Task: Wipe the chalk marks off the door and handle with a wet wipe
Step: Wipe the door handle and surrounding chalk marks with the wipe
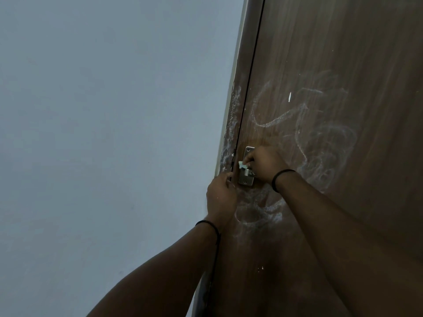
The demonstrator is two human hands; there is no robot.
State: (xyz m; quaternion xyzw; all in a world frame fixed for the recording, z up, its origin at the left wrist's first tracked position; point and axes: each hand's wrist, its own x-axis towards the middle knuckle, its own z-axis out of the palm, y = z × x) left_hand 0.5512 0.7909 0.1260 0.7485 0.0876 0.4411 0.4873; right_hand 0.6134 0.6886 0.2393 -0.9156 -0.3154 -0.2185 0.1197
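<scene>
A brown wooden door point(343, 53) fills the right side, scrawled with white chalk marks point(304, 124) above and below its metal handle plate point(247, 178). My right hand point(265, 163) pinches a small pale wet wipe point(310, 165) against the handle, most of which it hides. My left hand point(220, 193) rests at the door's edge just left of the plate, fingers curled toward the gap; what they touch is hidden.
A plain grey-blue wall point(103, 133) covers the left half. The door frame point(231, 124) between wall and door carries chalk smears too. Both wrists wear thin black bands.
</scene>
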